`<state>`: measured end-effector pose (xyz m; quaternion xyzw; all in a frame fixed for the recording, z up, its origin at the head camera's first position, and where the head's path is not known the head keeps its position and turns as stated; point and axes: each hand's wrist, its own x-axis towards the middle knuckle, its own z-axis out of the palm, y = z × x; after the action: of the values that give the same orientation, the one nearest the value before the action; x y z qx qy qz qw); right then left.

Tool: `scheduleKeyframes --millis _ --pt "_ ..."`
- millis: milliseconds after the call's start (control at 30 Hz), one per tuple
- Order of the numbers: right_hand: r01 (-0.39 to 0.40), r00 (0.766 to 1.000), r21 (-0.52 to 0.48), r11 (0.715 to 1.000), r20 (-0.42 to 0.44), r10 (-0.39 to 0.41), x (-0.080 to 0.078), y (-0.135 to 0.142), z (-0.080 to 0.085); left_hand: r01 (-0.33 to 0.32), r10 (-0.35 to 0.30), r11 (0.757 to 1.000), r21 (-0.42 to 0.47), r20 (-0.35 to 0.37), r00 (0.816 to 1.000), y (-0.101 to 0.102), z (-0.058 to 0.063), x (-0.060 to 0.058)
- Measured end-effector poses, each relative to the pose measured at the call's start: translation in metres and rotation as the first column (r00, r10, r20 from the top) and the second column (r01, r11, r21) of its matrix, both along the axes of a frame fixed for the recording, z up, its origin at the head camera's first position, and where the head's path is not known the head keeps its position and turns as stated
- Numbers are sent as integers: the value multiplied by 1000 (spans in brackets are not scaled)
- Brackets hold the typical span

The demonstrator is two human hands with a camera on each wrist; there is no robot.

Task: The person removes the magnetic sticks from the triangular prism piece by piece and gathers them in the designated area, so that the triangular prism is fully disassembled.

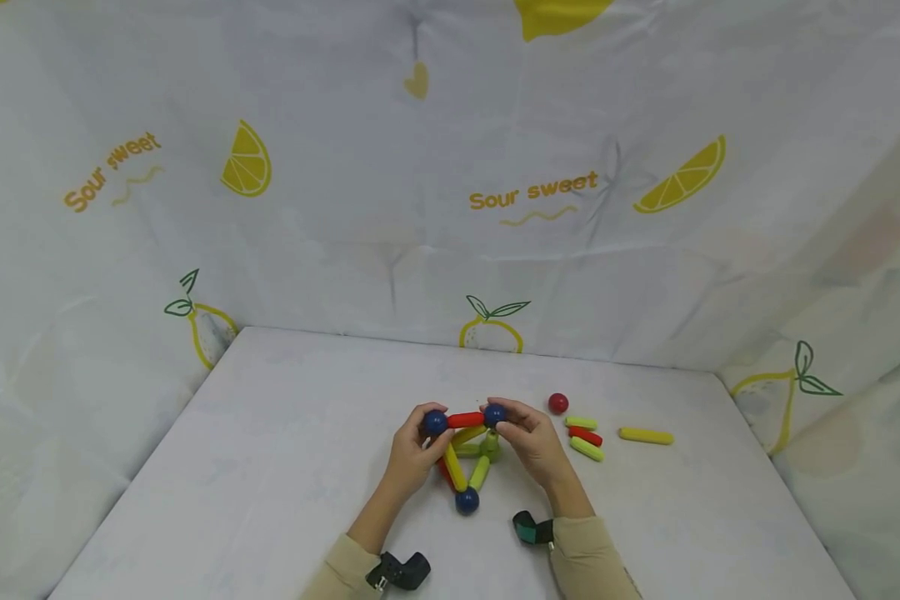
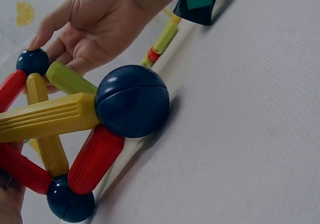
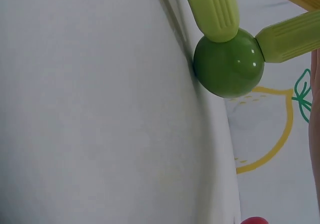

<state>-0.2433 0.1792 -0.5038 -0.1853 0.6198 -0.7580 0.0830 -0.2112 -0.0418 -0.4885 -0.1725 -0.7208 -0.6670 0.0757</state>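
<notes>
A toy frame of rods and balls stands on the table between the two hands. My left hand [image 1: 408,457] grips a blue ball [image 1: 436,422] at its top left. At the top right, my right hand [image 1: 531,440] pinches another blue ball [image 1: 494,415] between thumb and fingers. A red rod [image 1: 466,420] spans these two balls. From the left ball a yellow rod [image 1: 454,467] slopes down to the nearest blue ball [image 2: 132,102]. A green ball [image 3: 229,64] sits low on the right, joined to light green rods [image 3: 290,37]. Another red rod [image 2: 97,159] shows on the lower left side.
Right of the frame lie a red ball [image 1: 558,403], two short light green rods [image 1: 587,448], a short red rod [image 1: 585,435] and a longer yellow rod [image 1: 646,436]. Behind the white table [image 1: 232,467] hangs a lemon-printed cloth [image 1: 345,208].
</notes>
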Motion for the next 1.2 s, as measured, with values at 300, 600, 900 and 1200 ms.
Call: scheduleKeyframes --millis 300,600,900,1200 --pt "-1 1000 -119 993 31 5 4 -3 3 -8 9 1000 -20 54 999 3 -1 0" --pt "78 990 222 972 -133 -49 1 3 12 -9 9 1000 1 70 997 4 5 2" --pt "80 989 257 963 -141 -44 1 3 16 -30 22 998 63 127 992 9 -20 -14" --pt "129 991 140 982 -50 -123 5 1 6 -9 5 999 45 87 996 9 -20 -13"
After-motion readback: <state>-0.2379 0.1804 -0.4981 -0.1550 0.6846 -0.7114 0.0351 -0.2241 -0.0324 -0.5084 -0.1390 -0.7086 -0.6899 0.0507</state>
